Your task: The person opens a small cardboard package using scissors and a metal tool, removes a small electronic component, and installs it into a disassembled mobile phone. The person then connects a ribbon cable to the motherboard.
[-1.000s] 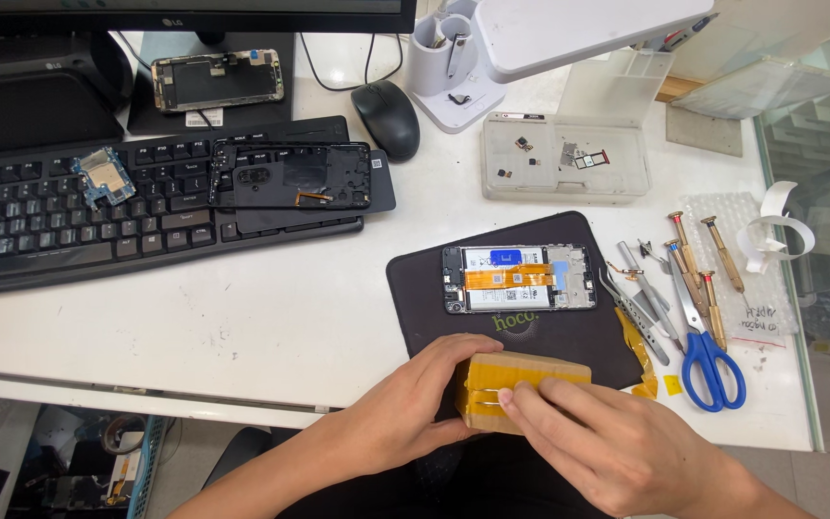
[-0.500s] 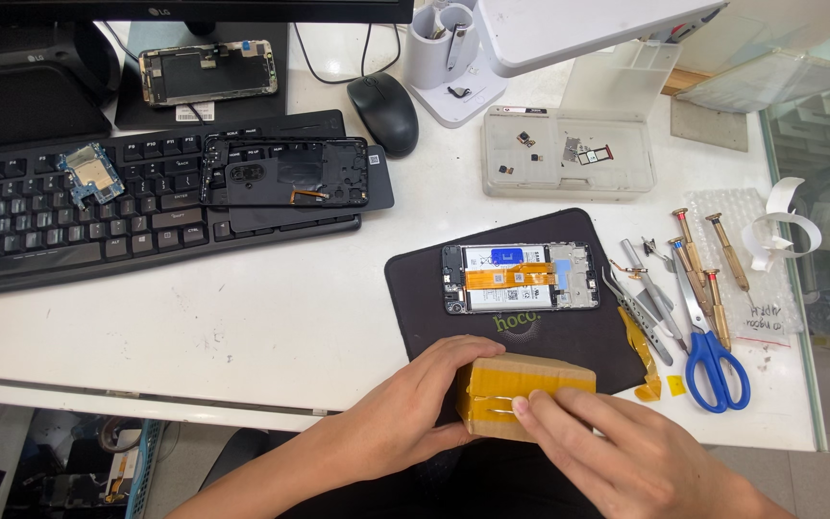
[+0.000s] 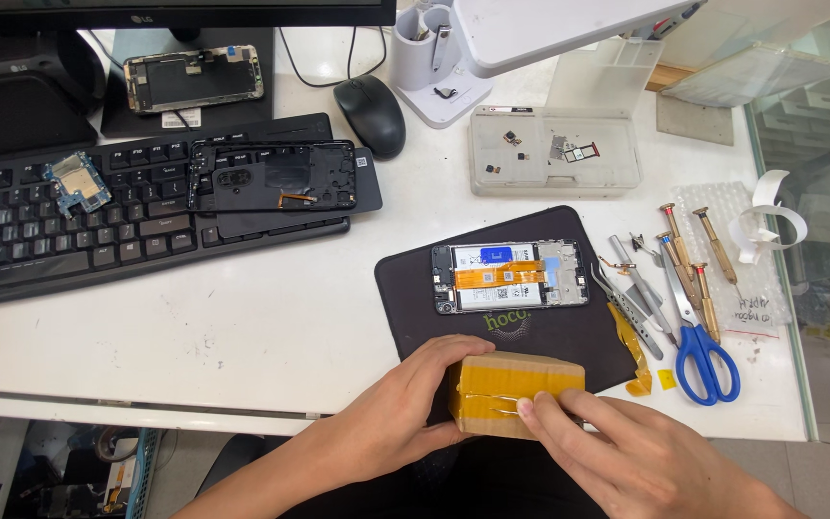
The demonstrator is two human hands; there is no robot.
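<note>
Hardly any shift since the earlier frame: left hand point(image 3: 401, 408) still cupped around the end of the small brown cardboard box wrapped in yellow tape point(image 3: 511, 392), right hand point(image 3: 626, 452) still curled, fingertips picking at the tape on the near face. Held at the near edge of the white desk point(image 3: 242, 336), overlapping the black work mat point(image 3: 549, 336). Risk, as a judgement: a slipped fingertip could jolt the box into the opened smartphone with orange flex cable point(image 3: 509, 276) close behind.
</note>
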